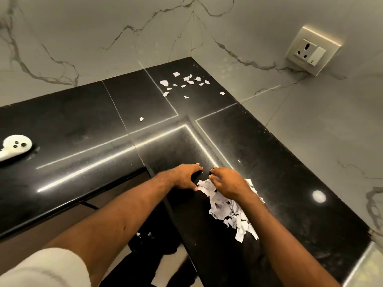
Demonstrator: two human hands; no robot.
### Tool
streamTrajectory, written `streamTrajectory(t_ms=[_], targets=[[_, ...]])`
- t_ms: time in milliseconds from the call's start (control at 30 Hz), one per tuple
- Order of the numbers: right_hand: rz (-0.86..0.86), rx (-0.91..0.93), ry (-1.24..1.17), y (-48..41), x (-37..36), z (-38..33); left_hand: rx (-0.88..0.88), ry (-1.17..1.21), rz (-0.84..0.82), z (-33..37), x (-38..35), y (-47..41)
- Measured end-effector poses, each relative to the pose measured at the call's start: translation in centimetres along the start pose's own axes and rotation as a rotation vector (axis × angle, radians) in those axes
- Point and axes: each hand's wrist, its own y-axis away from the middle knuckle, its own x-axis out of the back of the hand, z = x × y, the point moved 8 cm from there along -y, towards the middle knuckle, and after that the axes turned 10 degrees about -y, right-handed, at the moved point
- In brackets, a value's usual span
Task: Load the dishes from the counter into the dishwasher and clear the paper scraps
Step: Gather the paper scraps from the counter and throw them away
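A heap of white paper scraps (229, 208) lies on the black counter (83, 129) near its inner front edge. My left hand (184, 177) rests on the counter at the heap's left end, fingers spread and thumb touching the scraps. My right hand (227, 182) lies on top of the heap, fingers bent downward onto the paper. Several loose scraps (184, 82) lie scattered in the far corner, and a single scrap (141, 119) sits alone midway.
A white spoon-shaped utensil (14, 147) with dark spots lies at the counter's left. A wall socket (313, 50) is mounted on the marble wall at right. The floor and my dark trousers (157, 241) show below the counter's edge.
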Motion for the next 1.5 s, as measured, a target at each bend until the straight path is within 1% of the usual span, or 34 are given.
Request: streamTrajectory(t_ms=[133, 233, 300, 367, 500, 600, 667, 800, 933, 1100, 1167, 1200, 1233, 1300, 1333, 1367, 1400, 1467, 1500], targets=[[0.020, -0.072, 0.140, -1.3, 0.5, -1.4, -0.049, -0.053, 0.016, -1.4, -1.3, 1.7], [-0.010, -0.137, 0.244, -2.6, 1.0, -3.0, -0.080, -0.020, 0.034, -2.5, -1.4, 2.3], [-0.023, -0.185, 0.252, -3.9, 1.0, -4.1, -0.096, -0.015, 0.055, -3.4, -0.9, 2.8], [0.009, -0.206, 0.197, -5.7, 0.9, -5.3, -0.090, 0.005, 0.100, -4.7, -0.2, 3.3], [0.004, -0.225, 0.096, -10.3, -0.6, -7.0, -0.003, 0.092, 0.259, -8.8, 1.6, 4.4], [-0.051, -0.340, 0.050, -13.6, -1.7, -7.4, 0.092, 0.159, 0.351, -12.5, 3.2, 4.8], [-0.107, -0.421, 0.070, -15.3, -1.8, -7.9, 0.175, 0.191, 0.383, -15.2, 4.6, 4.6], [-0.177, -0.462, 0.152, -17.6, -1.6, -8.8, 0.322, 0.220, 0.401, -20.2, 7.8, 3.0], [-0.165, -0.485, 0.139, -17.9, -2.0, -7.8, 0.362, 0.196, 0.377, -23.3, 9.4, 0.7], [-0.135, -0.496, 0.112, -17.6, -2.3, -7.3, 0.436, 0.226, 0.329, -24.5, 9.6, -1.4], [-0.133, -0.503, 0.103, -17.6, -2.3, -7.4, 0.397, 0.187, 0.333, -24.3, 9.7, -2.2], [-0.129, -0.507, 0.094, -17.6, -2.3, -7.5, 0.307, 0.174, 0.341, -23.6, 9.9, -2.7], [-0.126, -0.508, 0.088, -17.4, -2.2, -7.7, 0.169, 0.182, 0.334, -22.4, 10.1, -3.0], [-0.123, -0.509, 0.085, -17.1, -1.9, -8.1, -0.084, 0.223, 0.237, -19.4, 9.8, -3.1], [-0.122, -0.505, 0.088, -17.0, -1.7, -8.3, -0.150, 0.250, 0.220, -18.5, 9.5, -3.1], [-0.117, -0.501, 0.092, -16.8, -1.5, -8.4, -0.168, 0.275, 0.255, -18.2, 9.7, -3.2], [-0.109, -0.497, 0.098, -16.5, -1.3, -8.4, -0.141, 0.284, 0.325, -18.5, 10.2, -3.3], [-0.102, -0.490, 0.111, -15.9, -1.2, -8.3, 0.022, 0.193, 0.451, -20.4, 11.0, -3.6], [-0.100, -0.484, 0.117, -15.7, -1.2, -8.2, 0.102, 0.149, 0.480, -21.6, 11.2, -3.7]])
